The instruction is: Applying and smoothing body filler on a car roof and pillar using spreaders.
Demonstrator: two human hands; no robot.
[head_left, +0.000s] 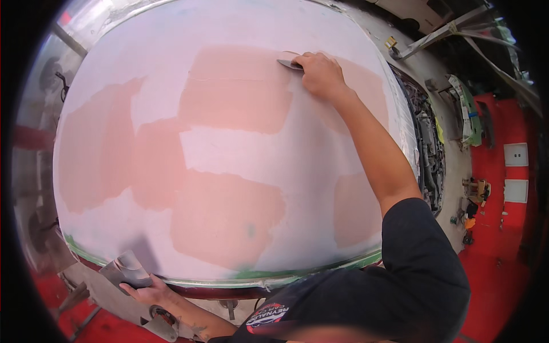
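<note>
A broad pale car panel [309, 160] spreads out below me, bearing several salmon-pink patches of body filler [226, 214]. My right hand [323, 75] is closed round a thin grey spreader [289, 64] and reaches to the panel's far right part. The spreader lies low at the edge of a filler patch; whether its edge touches is hard to tell. At the near left corner, my left hand [151, 293] grips a wide, shiny metal putty knife [132, 271], held up beside the panel's edge. A shadow falls on the panel behind it. Its handle is mostly hidden.
Green and dark red show along the panel's near edge [309, 268]. To the right lies an exposed engine bay [426, 143]. Farther right are a green-and-white part [469, 111] and a red floor area [497, 240]. A metal frame [440, 37] stands at the upper right.
</note>
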